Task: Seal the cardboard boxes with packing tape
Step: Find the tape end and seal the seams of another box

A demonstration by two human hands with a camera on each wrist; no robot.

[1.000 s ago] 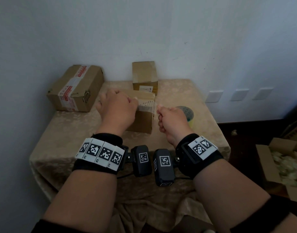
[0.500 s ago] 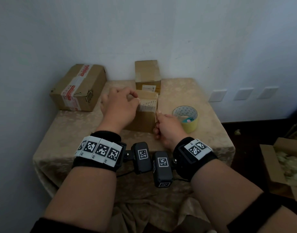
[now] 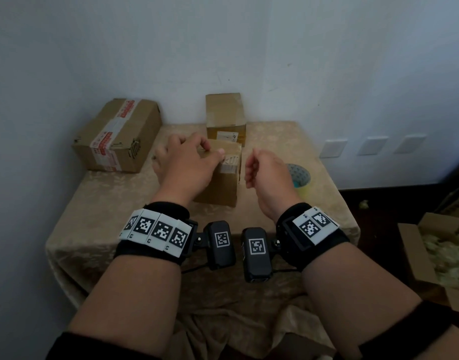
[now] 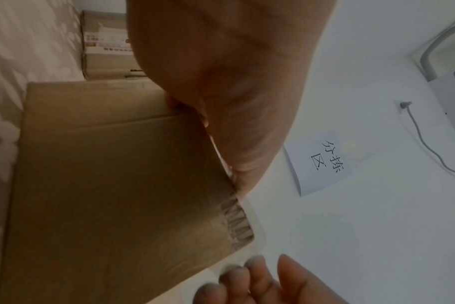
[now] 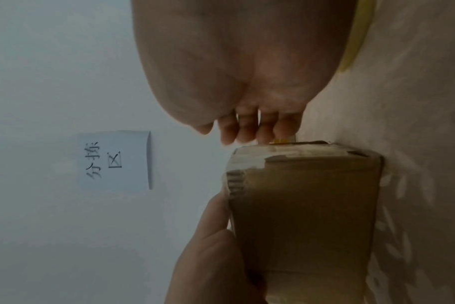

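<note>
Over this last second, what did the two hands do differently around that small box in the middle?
The right hand came off the small box: a second ago it was fisted at the box's taped edge, then low against its side; now it hangs beside it, fingers loosely curled, holding nothing. The left hand stayed on the box top, its fingers less tightly curled. The tape roll and the other boxes did not move.

Left grip (image 3: 189, 162) flat — right grip (image 3: 266, 168) loose
</note>
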